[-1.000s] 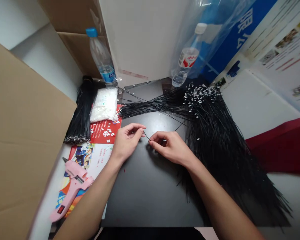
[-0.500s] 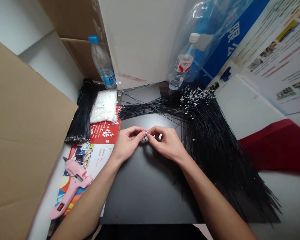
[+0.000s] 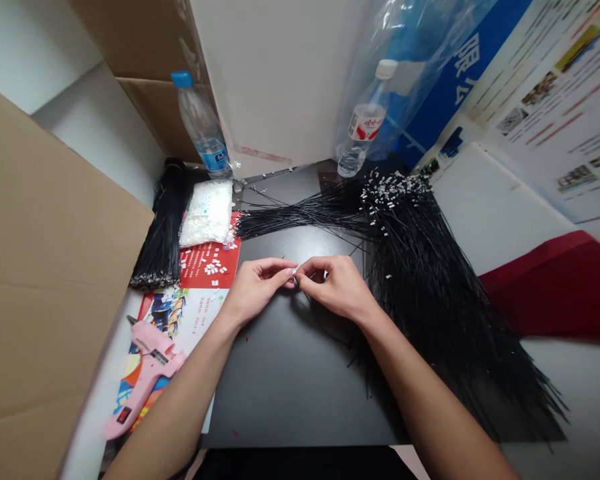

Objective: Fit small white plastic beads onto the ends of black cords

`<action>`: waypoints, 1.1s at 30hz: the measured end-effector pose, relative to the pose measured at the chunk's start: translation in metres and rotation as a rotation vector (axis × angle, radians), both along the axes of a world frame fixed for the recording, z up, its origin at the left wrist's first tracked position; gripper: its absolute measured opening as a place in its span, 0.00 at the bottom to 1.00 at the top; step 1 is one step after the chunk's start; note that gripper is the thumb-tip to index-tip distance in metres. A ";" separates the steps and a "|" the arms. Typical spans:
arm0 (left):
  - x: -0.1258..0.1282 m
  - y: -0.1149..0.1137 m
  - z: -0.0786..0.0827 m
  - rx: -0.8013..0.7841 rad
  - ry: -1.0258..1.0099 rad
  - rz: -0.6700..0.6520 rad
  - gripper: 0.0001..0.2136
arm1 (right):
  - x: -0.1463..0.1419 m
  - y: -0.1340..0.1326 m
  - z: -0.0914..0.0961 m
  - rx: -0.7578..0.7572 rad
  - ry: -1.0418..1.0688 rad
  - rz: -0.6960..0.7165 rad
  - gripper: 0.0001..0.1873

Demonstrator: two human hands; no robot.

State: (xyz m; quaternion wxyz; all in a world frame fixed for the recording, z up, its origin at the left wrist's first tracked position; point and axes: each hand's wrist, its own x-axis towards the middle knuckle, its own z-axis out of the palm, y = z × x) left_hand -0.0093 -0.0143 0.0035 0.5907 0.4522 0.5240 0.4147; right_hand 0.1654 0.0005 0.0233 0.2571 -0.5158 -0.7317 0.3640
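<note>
My left hand [image 3: 256, 288] and my right hand [image 3: 336, 287] meet fingertip to fingertip over a black mat [image 3: 290, 373]. Both are closed in a pinch. Between the fingertips sits a tiny white clip [image 3: 295, 271] on the end of a thin black string, which my right hand pinches. A big pile of black strings with white clips [image 3: 430, 280] fans out to the right of my right hand. Another bundle of black strings [image 3: 300, 217] lies behind the hands.
A bag of white clips [image 3: 207, 213] and a tied black string bundle [image 3: 163, 233] lie at the left, on a red leaflet [image 3: 207, 265]. A pink glue gun [image 3: 143, 383] lies near the front left. Two water bottles [image 3: 203, 127] [image 3: 365, 120] stand at the back. Cardboard [image 3: 40, 280] walls the left.
The two hands closed together: a second ago they were a little apart with a string end between them, and now the fingertips touch on a white clip.
</note>
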 end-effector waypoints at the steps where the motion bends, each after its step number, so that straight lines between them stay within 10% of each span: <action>1: 0.000 0.000 0.000 -0.002 0.001 0.000 0.11 | 0.000 0.000 0.000 0.013 -0.012 -0.002 0.09; 33: 0.009 -0.001 0.000 -0.011 0.103 0.061 0.08 | -0.011 -0.007 -0.013 0.110 -0.074 -0.033 0.07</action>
